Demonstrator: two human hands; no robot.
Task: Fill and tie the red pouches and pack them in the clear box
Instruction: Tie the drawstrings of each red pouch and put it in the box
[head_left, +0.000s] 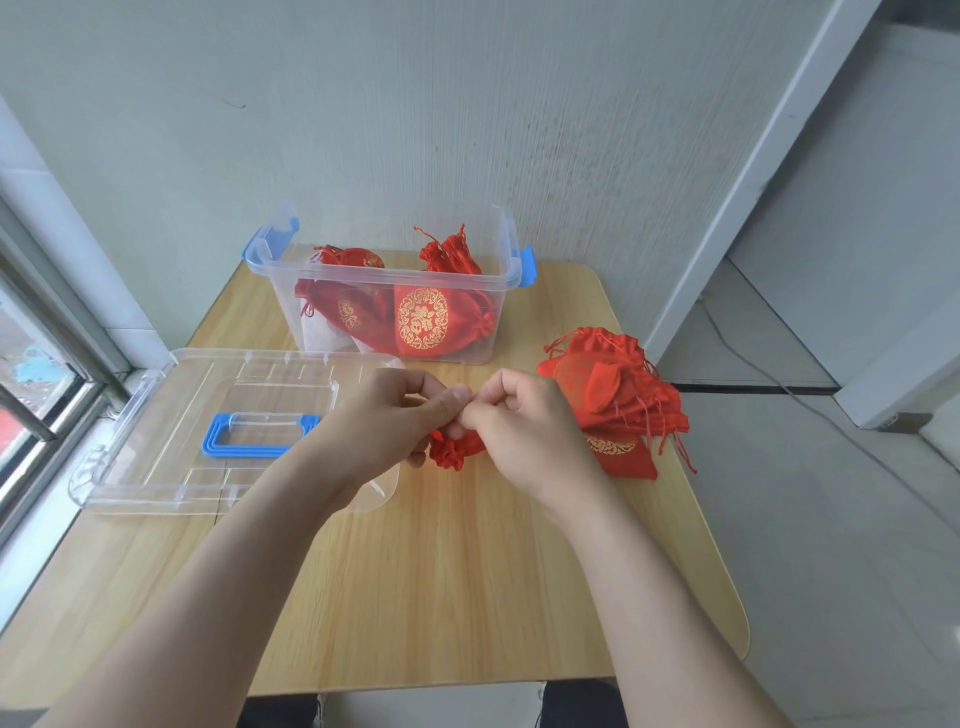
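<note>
A red pouch with a gathered neck sits just above the table between my hands, mostly hidden by them. My left hand and my right hand meet above it, fingertips pinching its drawstring. At the back stands the clear box with blue latches, holding several filled red pouches with gold print. A pile of flat red pouches lies to the right of my right hand.
The clear lid with a blue handle lies flat at the left, partly under my left forearm. The wooden table ends close on the right. A window frame runs along the left, a wall behind the box.
</note>
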